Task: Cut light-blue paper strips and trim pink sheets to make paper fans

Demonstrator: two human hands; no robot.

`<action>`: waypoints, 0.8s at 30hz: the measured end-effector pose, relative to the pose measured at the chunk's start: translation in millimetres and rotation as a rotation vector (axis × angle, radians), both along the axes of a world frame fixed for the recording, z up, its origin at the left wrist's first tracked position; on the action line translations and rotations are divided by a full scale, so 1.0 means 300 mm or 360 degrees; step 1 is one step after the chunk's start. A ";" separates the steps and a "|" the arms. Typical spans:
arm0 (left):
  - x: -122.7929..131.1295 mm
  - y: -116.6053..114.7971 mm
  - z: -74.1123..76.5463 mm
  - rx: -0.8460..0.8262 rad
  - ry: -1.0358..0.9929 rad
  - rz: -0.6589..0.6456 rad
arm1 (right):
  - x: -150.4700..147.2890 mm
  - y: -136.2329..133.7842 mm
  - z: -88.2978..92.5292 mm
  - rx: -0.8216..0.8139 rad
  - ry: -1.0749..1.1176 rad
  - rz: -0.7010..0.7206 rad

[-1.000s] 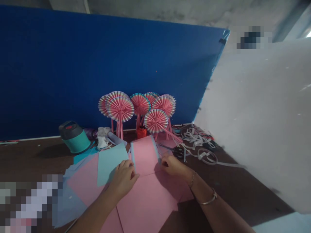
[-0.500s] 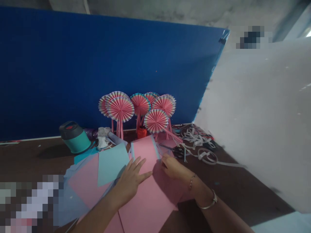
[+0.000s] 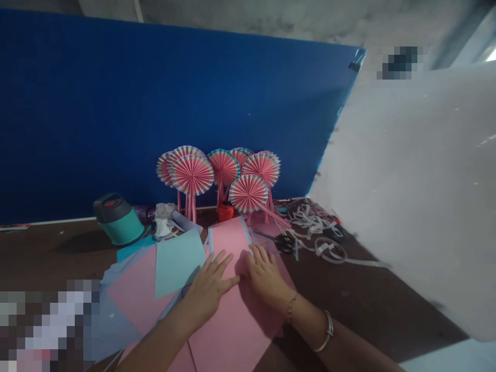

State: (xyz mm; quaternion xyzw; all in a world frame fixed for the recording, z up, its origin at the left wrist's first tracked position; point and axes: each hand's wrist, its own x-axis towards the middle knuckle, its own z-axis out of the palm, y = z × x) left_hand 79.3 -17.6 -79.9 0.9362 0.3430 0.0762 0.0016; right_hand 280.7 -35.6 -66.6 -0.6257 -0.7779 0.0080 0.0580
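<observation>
In the head view, the person's left hand (image 3: pixel 207 289) lies palm down with its fingers spread apart on the left side of a pink paper piece (image 3: pixel 228 236). The right hand (image 3: pixel 269 276) rests at the piece's right edge, its fingers stretched out and lying close together; neither hand is clamped on anything. The thumbs nearly meet, though whether they touch cannot be told. The spread probably serves to keep the light paper flat and its sides squared. The piece lies straight ahead, over a larger pink sheet (image 3: pixel 236 330), which perhaps gives it a smooth bed on the dark brown table (image 3: pixel 360 310).

The paper looks matt and smooth, with narrow pale blue bands along its two sides. To the left, a pale blue sheet (image 3: pixel 180 261) overlaps other loose sheets, seemingly within easy reach. Scissors (image 3: pixel 284 243) with dark handles lie just beyond the right hand, near a tangle of thin, curling white strips (image 3: pixel 308 217). At the back, round pleated fans (image 3: pixel 192 175), ridged like sunbursts, stand on pink stems before a plain blue panel (image 3: pixel 232 77), which may help prop them. A rounded teal container (image 3: pixel 123 227) with a dark lid leans at the left.
</observation>
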 end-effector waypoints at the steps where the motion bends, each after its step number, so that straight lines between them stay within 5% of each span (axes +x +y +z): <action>1: -0.003 -0.001 0.001 -0.0007 0.0010 0.0006 | 0.009 0.001 -0.010 0.0003 -0.0009 -0.0023; 10: -0.056 0.001 0.051 -0.0158 0.0041 0.0114 | 0.115 0.034 -0.023 -0.0294 0.0084 -0.0311; 24: -0.141 0.031 0.101 -0.0326 0.0025 0.0119 | 0.192 0.070 -0.004 -0.0543 0.0132 -0.0339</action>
